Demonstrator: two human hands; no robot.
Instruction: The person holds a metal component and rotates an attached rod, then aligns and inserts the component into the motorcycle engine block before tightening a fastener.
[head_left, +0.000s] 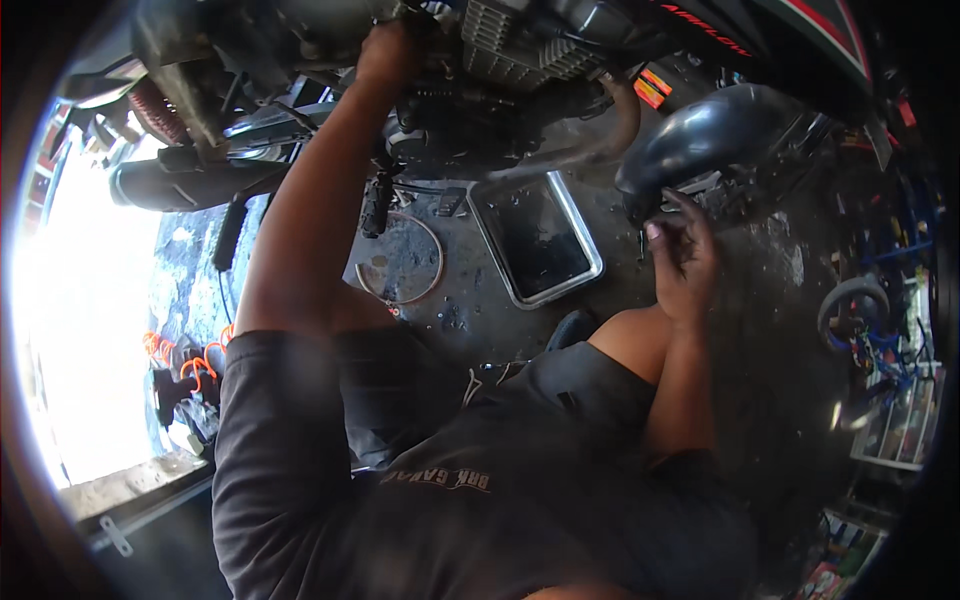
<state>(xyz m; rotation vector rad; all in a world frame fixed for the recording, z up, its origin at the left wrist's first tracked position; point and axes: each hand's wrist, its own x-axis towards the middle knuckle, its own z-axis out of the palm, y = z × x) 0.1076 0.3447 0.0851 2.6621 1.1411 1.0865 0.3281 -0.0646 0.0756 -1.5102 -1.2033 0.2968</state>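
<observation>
In the workshop, a person's left hand (390,55) is resting up among the parts of the engine (455,135), its fingertips disappearing behind dark metal; from here I cannot tell how far it is opening or what, if anything, it is gripping. The right hand (685,250) is hovering half open near the fender (710,130), fingers bending loosely, a gap showing between thumb and forefinger and no object clearly sitting in its grasp.

The engine is hanging above the floor in the bike, directly at the left hand and well apart from the right, over to its upper left. It is looking heavy, stiff and probably slick with oil, so its thick casing is offering a better hold than the thinner ribs of the grille (500,40) alongside.

Below, a metal-rimmed tray (576,218) is lying between the two arms, nearer the right hand, with a thin hoop (441,255) curving on the floor to its left. Farther out, the muffler (160,187) is jutting to the left, while an orange coiled hose (158,346) is showing near the bright opening.
</observation>
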